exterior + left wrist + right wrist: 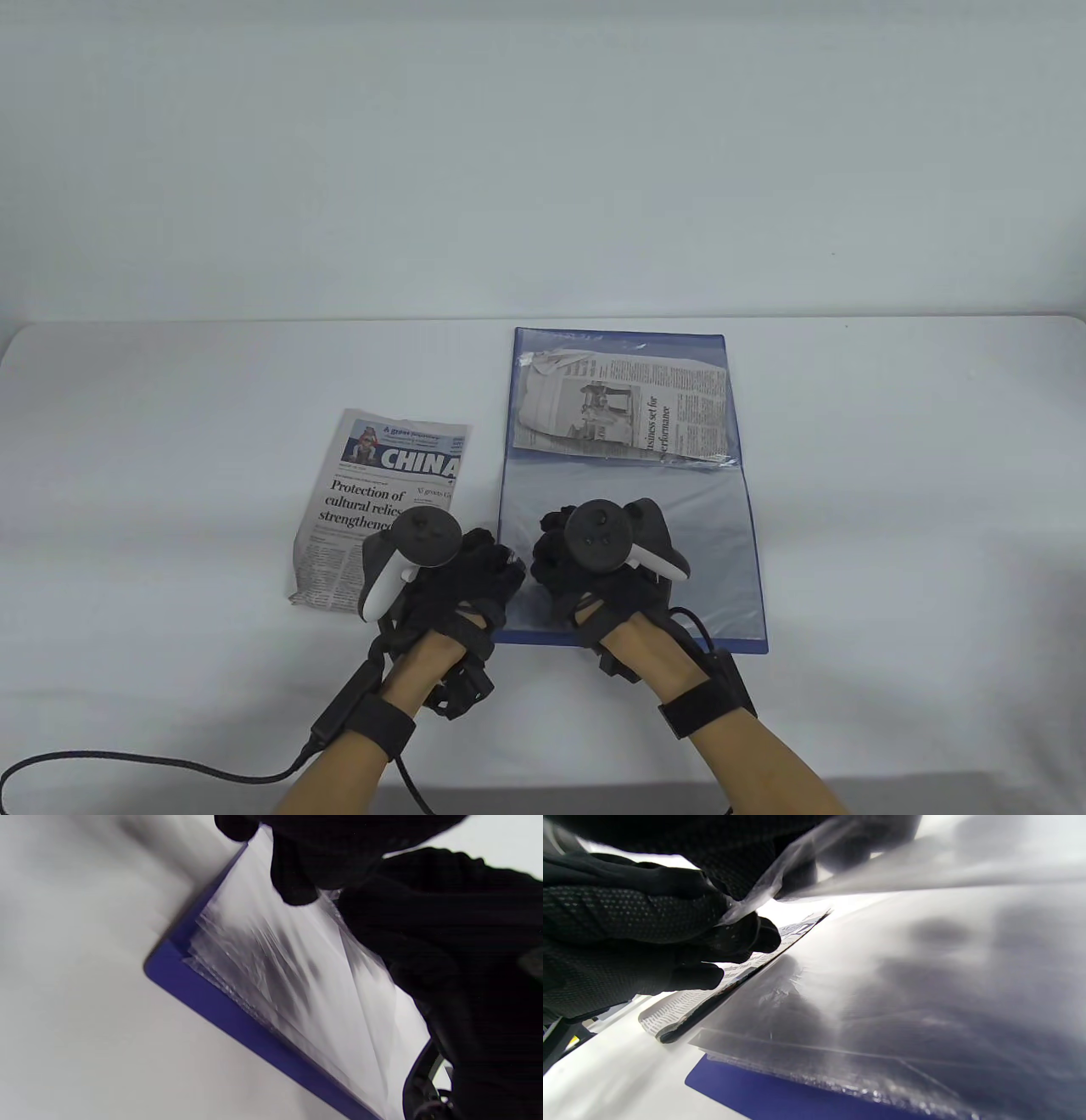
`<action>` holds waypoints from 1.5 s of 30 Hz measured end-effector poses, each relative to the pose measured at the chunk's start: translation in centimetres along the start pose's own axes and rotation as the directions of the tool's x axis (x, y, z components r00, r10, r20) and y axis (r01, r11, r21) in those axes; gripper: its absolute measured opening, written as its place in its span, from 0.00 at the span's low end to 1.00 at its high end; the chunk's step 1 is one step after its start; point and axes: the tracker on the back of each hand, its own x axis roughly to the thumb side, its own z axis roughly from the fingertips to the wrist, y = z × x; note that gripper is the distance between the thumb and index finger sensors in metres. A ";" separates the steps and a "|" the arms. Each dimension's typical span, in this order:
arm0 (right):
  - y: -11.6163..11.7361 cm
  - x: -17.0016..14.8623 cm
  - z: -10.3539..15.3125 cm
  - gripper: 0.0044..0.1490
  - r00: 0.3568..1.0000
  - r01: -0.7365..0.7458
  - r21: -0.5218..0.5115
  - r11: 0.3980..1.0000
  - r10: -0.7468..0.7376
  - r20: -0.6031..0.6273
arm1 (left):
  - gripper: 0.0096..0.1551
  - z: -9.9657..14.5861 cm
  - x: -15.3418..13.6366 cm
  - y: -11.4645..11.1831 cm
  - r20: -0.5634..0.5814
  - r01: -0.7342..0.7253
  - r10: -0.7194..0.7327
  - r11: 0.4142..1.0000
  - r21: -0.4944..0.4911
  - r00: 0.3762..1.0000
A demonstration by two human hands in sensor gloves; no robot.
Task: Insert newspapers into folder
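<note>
Left hand [458, 569] at the near left edge of the blue folder [747, 543], fingers curled, fingertips [292, 887] pinching the corner of a clear plastic sleeve [297, 976] and lifting it off the stack. Right hand [594, 552] close beside it, over the folder's near half, fingers [670, 916] likewise closed on the same thin film [925, 870], held raised above the page below. Knuckles of the two hands nearly touching.

Folder open and flat on the white table [170, 407], spine side to the left, blue cover showing along the near and right edges under a stack of transparent sleeves. One folded newspaper [628, 407] already inside a sleeve in the far half, wrinkled, headline running sideways. Second newspaper [373, 501], folded, with a blue "CHINA" masthead and a bold headline on cultural relics, flat on the table just left of the folder, partly under the left hand's tracker [424, 539]. In the right wrist view, that paper's edge [712, 997] alongside the folder's left edge, just beneath the curled left fingers.
</note>
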 end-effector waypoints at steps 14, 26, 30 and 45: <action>-0.1 -0.3 0.0 0.23 0.998 0.056 -0.018 0.998 -0.056 -0.004 | 0.29 1.0 -0.3 2.1 -0.022 0.049 -0.046 0.985 0.167 0.999; -0.3 -0.4 0.2 0.22 0.999 0.049 -0.066 0.997 -0.048 0.019 | 0.30 -1.4 -0.4 0.3 -0.020 0.259 -0.263 0.957 -0.128 0.964; -0.5 -0.6 0.3 0.22 0.998 0.068 -0.078 0.995 -0.067 0.016 | 0.31 -0.9 -0.7 2.0 -0.032 0.166 -0.169 0.983 -0.078 0.985; -0.5 -0.7 0.3 0.23 0.996 0.084 -0.075 0.994 -0.082 0.019 | 0.65 4.4 -13.1 11.1 -0.749 -0.057 0.248 0.961 0.272 0.614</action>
